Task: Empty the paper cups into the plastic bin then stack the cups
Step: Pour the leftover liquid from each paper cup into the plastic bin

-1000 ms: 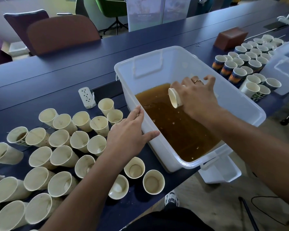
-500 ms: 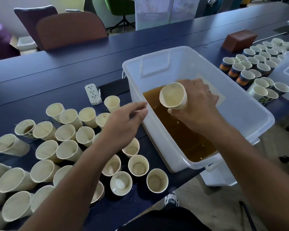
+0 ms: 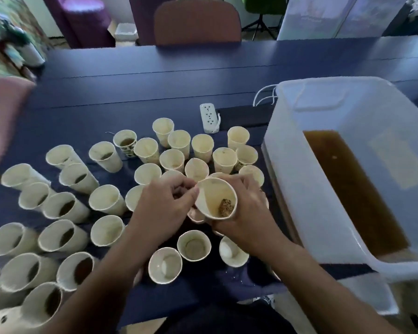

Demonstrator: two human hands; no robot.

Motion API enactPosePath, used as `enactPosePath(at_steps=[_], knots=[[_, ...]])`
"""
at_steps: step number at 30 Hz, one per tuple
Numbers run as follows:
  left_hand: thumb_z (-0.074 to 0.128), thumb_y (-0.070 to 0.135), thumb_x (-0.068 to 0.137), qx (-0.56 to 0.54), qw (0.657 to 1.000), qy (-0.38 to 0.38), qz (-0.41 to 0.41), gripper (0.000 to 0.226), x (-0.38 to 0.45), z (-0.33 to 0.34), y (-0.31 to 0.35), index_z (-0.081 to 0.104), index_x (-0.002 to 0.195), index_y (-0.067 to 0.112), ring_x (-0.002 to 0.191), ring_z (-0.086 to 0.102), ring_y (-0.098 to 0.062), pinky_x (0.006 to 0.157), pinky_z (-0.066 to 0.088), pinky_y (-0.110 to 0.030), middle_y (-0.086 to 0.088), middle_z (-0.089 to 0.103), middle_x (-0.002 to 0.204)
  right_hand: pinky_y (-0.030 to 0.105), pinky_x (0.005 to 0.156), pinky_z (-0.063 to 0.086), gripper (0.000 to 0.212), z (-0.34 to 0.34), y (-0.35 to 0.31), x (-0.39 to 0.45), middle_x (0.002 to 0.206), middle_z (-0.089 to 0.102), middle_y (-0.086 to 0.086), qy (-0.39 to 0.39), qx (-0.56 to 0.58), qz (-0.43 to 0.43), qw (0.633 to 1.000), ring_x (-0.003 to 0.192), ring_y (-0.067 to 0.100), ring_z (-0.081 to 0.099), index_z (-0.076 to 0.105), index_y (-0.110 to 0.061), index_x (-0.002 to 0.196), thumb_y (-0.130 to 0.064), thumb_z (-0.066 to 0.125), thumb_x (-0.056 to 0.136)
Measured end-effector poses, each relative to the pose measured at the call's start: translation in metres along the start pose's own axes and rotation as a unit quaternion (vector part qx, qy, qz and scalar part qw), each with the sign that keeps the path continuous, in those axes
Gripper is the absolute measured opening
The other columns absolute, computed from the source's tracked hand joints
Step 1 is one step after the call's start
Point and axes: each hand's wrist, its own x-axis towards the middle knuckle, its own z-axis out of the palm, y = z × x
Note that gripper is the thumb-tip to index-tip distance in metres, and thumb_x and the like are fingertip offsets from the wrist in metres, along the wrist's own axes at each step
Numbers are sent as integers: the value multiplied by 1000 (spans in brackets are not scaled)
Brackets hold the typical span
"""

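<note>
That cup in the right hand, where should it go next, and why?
Probably down into another emptied cup, to start stacking. The right hand holds the paper cup tilted over the table, away from the plastic bin, with only a brown patch left at its bottom, though I cannot tell what it is. The left hand pinches near its rim, seemingly steadying it.

R hand (image 3: 249,208) holds cup (image 3: 216,198), L hand (image 3: 165,208) beside

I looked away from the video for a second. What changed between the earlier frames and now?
The right hand carried the cream paper cup from over the clear plastic bin back left above the cups on the table; it holds it, brownish residue inside. The left hand left the bin's rim and now pinches the cup's rim. Bin with brown liquid unchanged.
</note>
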Motion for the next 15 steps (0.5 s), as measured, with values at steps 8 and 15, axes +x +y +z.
enactPosePath(at_steps=[8, 15], knots=[[64, 28, 94, 139, 977, 154, -51, 14, 30, -100, -49, 75, 97, 19, 73, 65, -16, 69, 49, -30, 3, 72, 79, 47, 109, 34, 91, 40, -33, 62, 123, 39, -15, -175, -13, -21, 984, 124, 16, 42, 28, -49, 147, -30, 82, 76], [65, 26, 95, 247, 946, 165, -133, 23, 86, -137, -116, 73, 114, 15, 81, 58, -16, 74, 47, -32, -7, 74, 104, 24, 87, 48, 48, 79, -32, 127, 101, 64, -13, -87, 30, -6, 996, 94, 3, 61, 56, -36, 128, -20, 74, 86]])
